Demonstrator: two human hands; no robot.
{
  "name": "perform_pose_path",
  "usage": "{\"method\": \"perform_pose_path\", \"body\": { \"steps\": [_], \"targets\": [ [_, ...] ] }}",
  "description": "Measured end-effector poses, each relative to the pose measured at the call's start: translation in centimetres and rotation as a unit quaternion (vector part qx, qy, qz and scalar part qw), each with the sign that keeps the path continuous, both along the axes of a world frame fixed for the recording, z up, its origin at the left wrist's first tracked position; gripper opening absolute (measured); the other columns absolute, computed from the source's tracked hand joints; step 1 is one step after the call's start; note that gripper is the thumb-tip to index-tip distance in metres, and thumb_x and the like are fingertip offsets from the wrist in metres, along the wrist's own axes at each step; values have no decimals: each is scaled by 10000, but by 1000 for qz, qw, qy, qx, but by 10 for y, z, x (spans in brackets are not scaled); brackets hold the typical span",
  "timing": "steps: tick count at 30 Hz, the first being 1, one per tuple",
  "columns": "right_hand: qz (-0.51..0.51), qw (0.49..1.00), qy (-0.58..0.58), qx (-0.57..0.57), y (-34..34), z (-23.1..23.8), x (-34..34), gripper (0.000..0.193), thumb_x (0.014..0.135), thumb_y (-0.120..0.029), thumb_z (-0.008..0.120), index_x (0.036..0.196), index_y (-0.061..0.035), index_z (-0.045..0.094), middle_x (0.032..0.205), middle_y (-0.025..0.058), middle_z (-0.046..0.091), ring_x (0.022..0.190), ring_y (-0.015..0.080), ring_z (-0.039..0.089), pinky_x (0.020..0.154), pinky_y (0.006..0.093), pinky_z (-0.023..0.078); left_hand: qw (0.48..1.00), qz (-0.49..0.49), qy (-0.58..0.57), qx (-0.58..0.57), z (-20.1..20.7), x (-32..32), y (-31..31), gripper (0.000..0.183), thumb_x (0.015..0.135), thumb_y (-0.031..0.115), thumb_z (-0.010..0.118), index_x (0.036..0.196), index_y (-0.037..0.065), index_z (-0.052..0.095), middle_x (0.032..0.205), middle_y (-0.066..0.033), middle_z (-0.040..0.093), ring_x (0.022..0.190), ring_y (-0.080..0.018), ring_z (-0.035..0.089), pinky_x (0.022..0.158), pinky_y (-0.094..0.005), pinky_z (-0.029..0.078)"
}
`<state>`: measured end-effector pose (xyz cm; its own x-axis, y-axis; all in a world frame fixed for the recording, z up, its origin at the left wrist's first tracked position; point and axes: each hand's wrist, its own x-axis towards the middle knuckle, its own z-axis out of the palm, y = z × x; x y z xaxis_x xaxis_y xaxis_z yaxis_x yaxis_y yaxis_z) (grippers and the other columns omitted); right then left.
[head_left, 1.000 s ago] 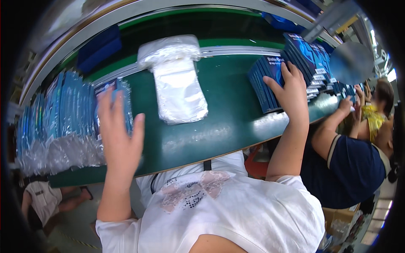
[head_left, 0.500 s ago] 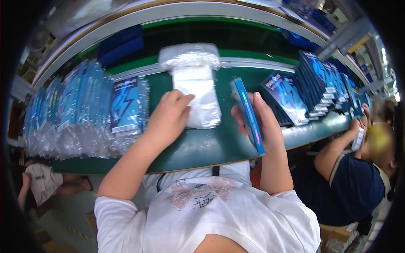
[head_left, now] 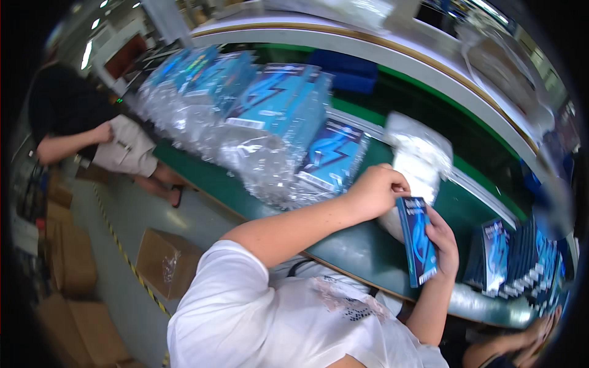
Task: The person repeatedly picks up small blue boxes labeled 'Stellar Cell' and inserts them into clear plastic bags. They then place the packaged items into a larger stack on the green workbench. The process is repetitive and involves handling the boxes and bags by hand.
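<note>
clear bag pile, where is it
In the head view, the clear bag pile lies right of centre on the green table, beyond the blue box in the right hand.

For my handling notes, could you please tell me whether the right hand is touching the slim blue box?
Touching: the head view shows the right hand holding the slim blue box, thumb against its right edge.
</note>
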<state>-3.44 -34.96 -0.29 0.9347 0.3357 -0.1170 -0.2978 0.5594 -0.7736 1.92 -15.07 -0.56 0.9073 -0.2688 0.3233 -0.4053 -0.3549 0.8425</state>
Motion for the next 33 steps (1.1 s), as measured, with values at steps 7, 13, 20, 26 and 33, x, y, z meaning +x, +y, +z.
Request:
{"method": "perform_pose_path", "body": {
  "steps": [7, 13, 20, 26, 33],
  "targets": [
    [-84, 991, -18, -103, -11, -2, -7, 455, 846, -54, 610, 1243, 109, 457, 1065, 149, 626, 893, 165, 639, 800, 272, 516, 999, -5, -33, 5, 16, -9, 1, 131, 755, 39, 603, 861, 7, 673, 788, -127, 614, 687, -224, 612, 642, -313, 490],
    [-228, 963, -17, -140, 3, -6, -11, 146, 882, -81, 617, 976, 10, 554, 883, 71, 624, 742, 88, 592, 672, 219, 489, 987, -90, -130, 0, 18, -18, -4, 147, 773, 42, 618, 913, 4, 635, 790, -117, 614, 686, -216, 616, 615, -318, 486],
    [-303, 943, -65, -117, 23, 9, -31, 79, 868, -64, 630, 865, -35, 557, 799, 40, 606, 684, 72, 560, 646, 206, 463, 914, -29, 264, -305, 7, -22, -24, 395, 875, 169, 657, 1146, -58, 481, 1006, -101, 626, 856, -121, 602, 737, -254, 503],
    [-263, 951, -66, -148, 30, 19, -33, 226, 835, -26, 630, 1042, 22, 552, 899, 83, 620, 823, 109, 591, 725, 220, 471, 807, -144, 349, -454, 22, -32, -24, 320, 914, 97, 559, 1196, -38, 490, 1092, -107, 607, 983, -147, 603, 833, -297, 511],
    [-181, 960, -128, -169, 21, 23, -32, 194, 813, 4, 650, 981, 6, 554, 919, 80, 634, 830, 98, 588, 776, 231, 462, 929, -155, 259, -217, 55, -73, 15, 441, 922, 247, 596, 1244, -18, 452, 1125, -98, 588, 1027, -191, 570, 899, -314, 457]
  ]
}}
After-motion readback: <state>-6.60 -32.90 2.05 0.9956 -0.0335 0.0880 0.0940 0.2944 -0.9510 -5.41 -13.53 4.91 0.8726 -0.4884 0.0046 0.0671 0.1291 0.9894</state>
